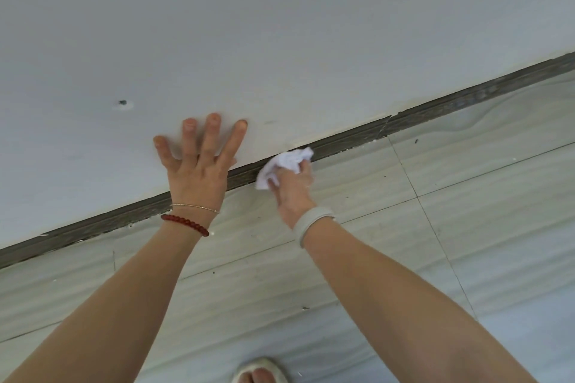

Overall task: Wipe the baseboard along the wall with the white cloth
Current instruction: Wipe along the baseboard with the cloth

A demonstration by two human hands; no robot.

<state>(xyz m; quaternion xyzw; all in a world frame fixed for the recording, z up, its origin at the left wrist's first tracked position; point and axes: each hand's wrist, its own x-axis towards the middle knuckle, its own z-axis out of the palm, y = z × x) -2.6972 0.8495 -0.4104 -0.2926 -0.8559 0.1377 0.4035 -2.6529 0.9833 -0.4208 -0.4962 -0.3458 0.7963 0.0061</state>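
Cloth against the skirting, other hand flat on the wall

The right hand (291, 186) gripped the bunched white cloth (284, 166) against the dark baseboard (435, 107); the left hand (199, 162) lay spread, fingers straight, on the white wall (280, 25) just above it; a red bead bracelet (185, 224) circled that wrist; a toe in a slipper (261, 371) showed on the pale tiled floor (466, 196).

Head view, steeply downward (close in), facing wall (217, 25)

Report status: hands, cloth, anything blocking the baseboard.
Left hand flat on wall, fingers spread. Right hand grips white cloth, pressed on dark baseboard. Nothing blocking the baseboard ahead.
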